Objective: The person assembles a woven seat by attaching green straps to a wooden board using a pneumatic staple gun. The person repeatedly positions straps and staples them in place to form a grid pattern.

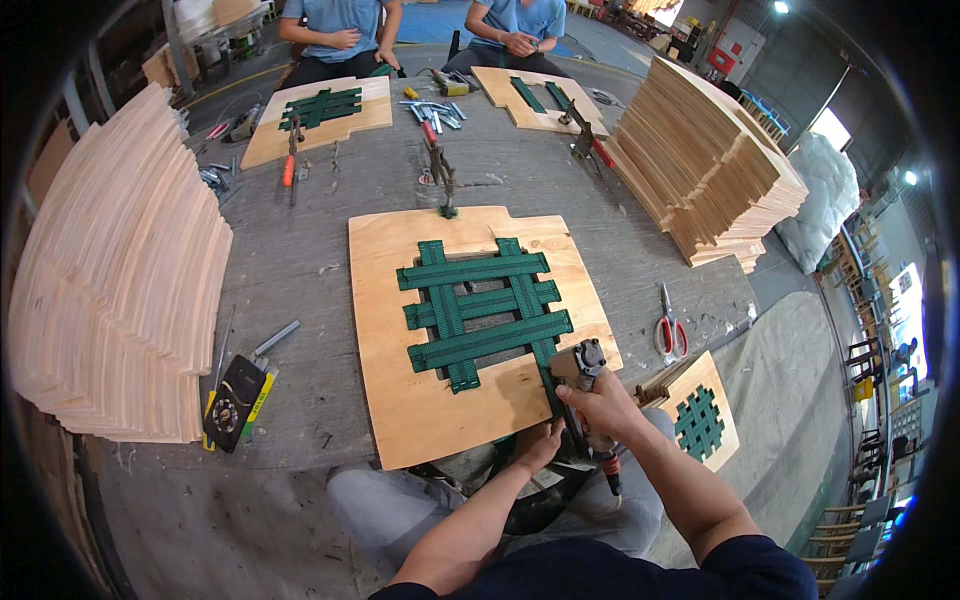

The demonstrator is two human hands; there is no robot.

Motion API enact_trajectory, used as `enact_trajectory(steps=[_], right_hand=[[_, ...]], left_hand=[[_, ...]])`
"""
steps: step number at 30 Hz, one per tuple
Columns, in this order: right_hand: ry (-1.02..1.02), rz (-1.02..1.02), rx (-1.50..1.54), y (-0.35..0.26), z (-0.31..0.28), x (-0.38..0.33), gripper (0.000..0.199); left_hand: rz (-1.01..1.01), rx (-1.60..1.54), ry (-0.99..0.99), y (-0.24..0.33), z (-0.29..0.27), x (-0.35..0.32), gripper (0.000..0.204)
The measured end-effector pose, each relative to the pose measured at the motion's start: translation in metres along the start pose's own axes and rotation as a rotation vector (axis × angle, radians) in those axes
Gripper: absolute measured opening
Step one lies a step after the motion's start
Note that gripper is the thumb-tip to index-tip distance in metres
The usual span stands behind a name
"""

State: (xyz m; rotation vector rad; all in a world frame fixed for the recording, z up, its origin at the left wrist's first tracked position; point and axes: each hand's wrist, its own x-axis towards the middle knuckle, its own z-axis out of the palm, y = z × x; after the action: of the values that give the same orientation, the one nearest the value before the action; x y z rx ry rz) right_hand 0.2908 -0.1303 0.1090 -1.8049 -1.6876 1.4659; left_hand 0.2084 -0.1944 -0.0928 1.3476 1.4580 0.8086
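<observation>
A plywood panel (pixel 390 350) lies before me with woven green webbing straps (pixel 490 269) crossing its cut-out opening. My right hand (pixel 610 408) is wrapped round a pneumatic staple gun (pixel 580 362), whose head rests over the panel's near right part. One strap (pixel 546 375) runs down beside the gun to the near edge. There my left hand (pixel 540 446) is closed on the strap's end, its fingertips partly hidden at the panel's edge. A toggle clamp (pixel 445 185) meets the panel's far edge.
Tall stacks of plywood panels stand left (pixel 120 270) and right (pixel 700 160). Scissors (pixel 670 328) lie right of the panel, a black-and-yellow tape measure (pixel 238 400) left. A finished-looking webbed panel (pixel 705 412) leans at lower right. Two people sit opposite behind webbed panels (pixel 262 140).
</observation>
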Motion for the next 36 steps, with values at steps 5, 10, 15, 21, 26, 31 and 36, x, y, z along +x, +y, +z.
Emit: enact_trajectory(steps=[5, 10, 15, 21, 26, 31, 36], right_hand=[[0.005, -0.028, -0.039, 0.017, 0.004, 0.005, 0.033], [0.032, -0.059, -0.019, 0.007, 0.010, -0.004, 0.033], [0.104, 0.014, 0.084, 0.021, -0.019, -0.006, 0.034], [0.181, -0.081, 0.257, 0.061, -0.043, 0.008, 0.041], [0.137, -0.041, 0.240, 0.068, -0.043, 0.006, 0.051], [0.130, -0.009, 0.231, 0.066, -0.049, 0.005, 0.051], [0.065, -0.028, 0.333, 0.066, -0.050, 0.006, 0.039]], left_hand=[[0.191, 0.041, 0.218, -0.002, 0.011, 0.000, 0.041], [0.045, 0.032, 0.059, -0.008, 0.010, 0.005, 0.039], [-0.090, -0.223, 0.000, 0.024, -0.001, -0.006, 0.036], [-0.034, 0.189, -0.012, 0.054, -0.018, -0.035, 0.046], [0.055, 0.631, -0.085, 0.145, -0.103, -0.038, 0.043], [-0.189, 0.336, -0.127, 0.166, -0.155, 0.030, 0.035], [-0.279, -0.708, -0.168, 0.147, -0.150, 0.090, 0.033]])
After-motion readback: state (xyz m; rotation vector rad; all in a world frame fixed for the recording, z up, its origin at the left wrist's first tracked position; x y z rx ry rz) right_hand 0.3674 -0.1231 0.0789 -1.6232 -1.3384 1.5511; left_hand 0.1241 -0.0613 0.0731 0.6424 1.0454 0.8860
